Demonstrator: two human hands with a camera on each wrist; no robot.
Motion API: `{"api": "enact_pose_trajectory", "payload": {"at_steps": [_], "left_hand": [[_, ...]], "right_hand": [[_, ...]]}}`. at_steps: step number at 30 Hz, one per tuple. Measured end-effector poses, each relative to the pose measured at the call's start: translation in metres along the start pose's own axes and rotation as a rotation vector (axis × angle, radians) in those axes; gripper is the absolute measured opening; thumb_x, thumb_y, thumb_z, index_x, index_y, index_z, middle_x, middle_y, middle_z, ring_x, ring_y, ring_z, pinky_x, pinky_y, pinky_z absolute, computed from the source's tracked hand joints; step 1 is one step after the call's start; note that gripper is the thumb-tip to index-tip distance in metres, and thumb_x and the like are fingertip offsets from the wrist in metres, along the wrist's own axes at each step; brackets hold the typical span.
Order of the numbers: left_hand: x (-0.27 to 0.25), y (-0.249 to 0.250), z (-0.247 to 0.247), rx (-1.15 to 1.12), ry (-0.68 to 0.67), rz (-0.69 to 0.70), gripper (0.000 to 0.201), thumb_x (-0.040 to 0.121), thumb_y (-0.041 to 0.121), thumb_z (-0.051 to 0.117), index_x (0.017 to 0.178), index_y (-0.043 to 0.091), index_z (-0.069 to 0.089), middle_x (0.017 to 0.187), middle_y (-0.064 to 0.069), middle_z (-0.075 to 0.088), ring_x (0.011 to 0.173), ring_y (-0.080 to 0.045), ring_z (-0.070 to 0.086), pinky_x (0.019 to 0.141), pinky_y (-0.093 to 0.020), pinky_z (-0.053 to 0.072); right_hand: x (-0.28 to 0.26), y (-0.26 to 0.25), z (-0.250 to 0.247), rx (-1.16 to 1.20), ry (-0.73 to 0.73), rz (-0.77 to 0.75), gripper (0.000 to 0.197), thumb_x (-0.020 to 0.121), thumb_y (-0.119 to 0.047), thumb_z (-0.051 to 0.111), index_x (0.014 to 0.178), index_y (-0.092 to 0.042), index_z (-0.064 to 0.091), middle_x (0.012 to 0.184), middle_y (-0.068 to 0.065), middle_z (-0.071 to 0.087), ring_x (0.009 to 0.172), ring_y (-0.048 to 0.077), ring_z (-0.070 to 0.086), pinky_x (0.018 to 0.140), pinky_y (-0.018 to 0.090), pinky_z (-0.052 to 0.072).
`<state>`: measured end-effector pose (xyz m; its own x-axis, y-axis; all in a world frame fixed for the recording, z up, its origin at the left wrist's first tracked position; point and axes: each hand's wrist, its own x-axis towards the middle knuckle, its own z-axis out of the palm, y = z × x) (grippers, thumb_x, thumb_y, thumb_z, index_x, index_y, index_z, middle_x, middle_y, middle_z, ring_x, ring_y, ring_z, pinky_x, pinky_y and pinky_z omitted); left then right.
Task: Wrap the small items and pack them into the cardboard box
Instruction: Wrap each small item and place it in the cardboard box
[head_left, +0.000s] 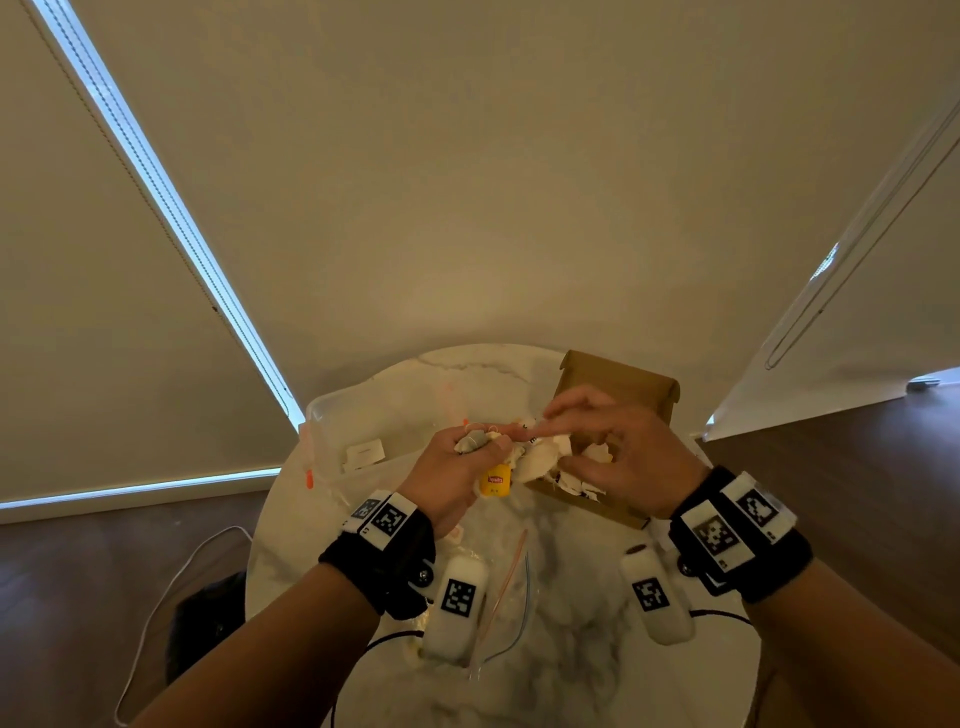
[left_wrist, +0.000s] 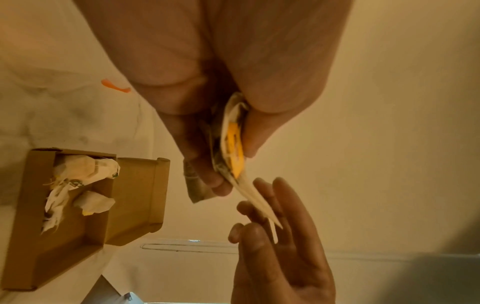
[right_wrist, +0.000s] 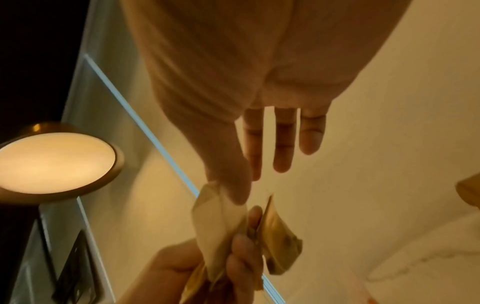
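Left hand (head_left: 457, 467) grips paper (right_wrist: 218, 232) hiding most of a yellow item (head_left: 494, 482); right hand (head_left: 618, 457) pinches the paper's edge.

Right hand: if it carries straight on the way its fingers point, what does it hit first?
Most likely the wrapping paper that the left hand grips. The right hand points leftward at it, thumb already on the sheet. Depth is unclear, so the left hand's knuckles could come first.

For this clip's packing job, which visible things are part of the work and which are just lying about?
Part of the job:
- left hand gripping the yellow item in wrapping paper
- right hand pinching that paper's end
- cardboard box, open
- wrapped bundles already inside it

Lying about:
- clear plastic tub
- zip bag on the marble table
- lamp
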<state>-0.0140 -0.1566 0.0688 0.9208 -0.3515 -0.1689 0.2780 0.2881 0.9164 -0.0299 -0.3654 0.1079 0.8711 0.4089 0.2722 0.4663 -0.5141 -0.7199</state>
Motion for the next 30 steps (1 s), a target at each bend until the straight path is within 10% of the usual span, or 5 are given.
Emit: {"api": "enact_pose_trajectory", "payload": {"at_steps": [3,18,30], "left_hand": [[0.000,0.002,0.000,-0.070,0.002,-0.058,0.018,0.095,0.005,0.050,0.100,-0.002,0.067,0.100,-0.011,0.071,0.092,-0.024,0.068,0.075,-0.034,0.058],[0.002,0.006,-0.011,-0.177,0.254,-0.134,0.018,0.094,-0.004,0.051,0.105,-0.008,0.065,0.085,-0.019,0.069,0.071,-0.026,0.067,0.069,-0.035,0.060],[0.000,0.009,0.008,0.233,0.191,0.137,0.009,0.085,0.006,0.070,0.084,-0.002,0.072,0.058,-0.012,0.057,0.049,-0.019,0.048,0.048,-0.028,0.040]], "right_hand": [[0.001,-0.005,0.002,0.020,-0.009,-0.051,0.022,0.080,-0.038,0.069,0.096,-0.025,0.077,0.101,-0.009,0.069,0.088,0.012,0.064,0.074,0.035,0.054],[-0.001,-0.019,-0.015,0.178,0.186,0.082,0.010,0.084,-0.011,0.071,0.093,-0.014,0.075,0.083,0.003,0.073,0.078,0.023,0.067,0.073,0.043,0.056],[0.007,-0.003,0.007,0.278,0.114,0.332,0.006,0.082,-0.013,0.073,0.086,-0.016,0.076,0.075,0.004,0.074,0.065,0.011,0.066,0.063,0.022,0.054]]}}
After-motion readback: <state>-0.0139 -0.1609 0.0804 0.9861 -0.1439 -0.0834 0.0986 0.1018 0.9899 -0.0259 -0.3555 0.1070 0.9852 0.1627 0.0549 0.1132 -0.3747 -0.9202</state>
